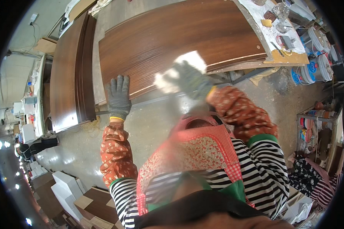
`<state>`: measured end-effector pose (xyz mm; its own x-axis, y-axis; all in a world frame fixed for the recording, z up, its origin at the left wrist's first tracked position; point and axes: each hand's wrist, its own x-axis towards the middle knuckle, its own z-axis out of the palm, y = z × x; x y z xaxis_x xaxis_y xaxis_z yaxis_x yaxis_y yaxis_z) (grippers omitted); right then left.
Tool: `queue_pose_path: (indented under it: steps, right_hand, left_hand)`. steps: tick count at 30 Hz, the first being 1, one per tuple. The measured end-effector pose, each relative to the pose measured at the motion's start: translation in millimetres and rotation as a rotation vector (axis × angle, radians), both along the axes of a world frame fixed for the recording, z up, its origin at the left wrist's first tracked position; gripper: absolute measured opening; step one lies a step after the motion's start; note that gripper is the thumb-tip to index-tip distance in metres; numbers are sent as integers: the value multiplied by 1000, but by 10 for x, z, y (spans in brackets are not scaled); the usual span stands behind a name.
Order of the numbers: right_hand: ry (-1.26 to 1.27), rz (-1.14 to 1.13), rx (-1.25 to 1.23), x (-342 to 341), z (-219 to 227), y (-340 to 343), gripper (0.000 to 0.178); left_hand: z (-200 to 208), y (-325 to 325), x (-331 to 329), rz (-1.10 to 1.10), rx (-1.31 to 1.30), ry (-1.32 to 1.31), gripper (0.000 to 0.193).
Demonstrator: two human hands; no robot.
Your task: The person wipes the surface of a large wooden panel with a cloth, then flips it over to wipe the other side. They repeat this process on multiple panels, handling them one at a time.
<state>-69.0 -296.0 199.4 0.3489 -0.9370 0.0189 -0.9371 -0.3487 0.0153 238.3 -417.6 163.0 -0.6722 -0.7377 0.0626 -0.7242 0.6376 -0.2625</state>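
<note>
A large dark-brown wood-grain panel (pixel 172 38) lies flat in front of me. My left hand (pixel 118 97), in a grey knit glove with a yellow cuff, rests on its near left corner, fingers stretched out flat. Over the near edge, my right hand (pixel 193 82) wears a matching glove and is smeared by motion. A white cloth (pixel 166 84) shows beside and under its fingers, which seem closed on it; its exact outline is blurred. The bright white patch beyond the fingers could be glare or more cloth; I cannot tell which.
More brown panels (pixel 70 72) are stacked at the left. At the upper right, a white-covered work surface (pixel 269 28) carries a clear bottle, a sponge and small tools. Buckets (pixel 315 68) stand beyond it. A shelf with tape rolls (pixel 305 128) is at the right; cardboard boxes (pixel 95 204) sit lower left.
</note>
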Motion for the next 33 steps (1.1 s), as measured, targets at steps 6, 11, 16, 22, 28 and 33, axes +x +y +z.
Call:
queue_pose_path:
  steps: [6,11,16,22,28,33]
  right_hand:
    - [7,-146,-147,-1081,-188,342,46]
    - [58,21,-195,-437,-244,70,52]
    - [-252,192,108,933,-217,-548,53]
    - [-115,273,-331,1221,-608,-636,50]
    - [-211,11,-355,-515,-552,105,55]
    - [14,-497,-212,-1724,-309,769,58]
  left_hand:
    - [-186,-124,347,201,147,174,93]
    - [-318,-152,427,105,96,271,91]
    - [-402,-205,458,44,57,259,83]
    - [-388,-182,430,97,107,243,85]
    - [-218,-29,295,177,74,182,87]
    - [-172,3,-10,262,-60,-202,75]
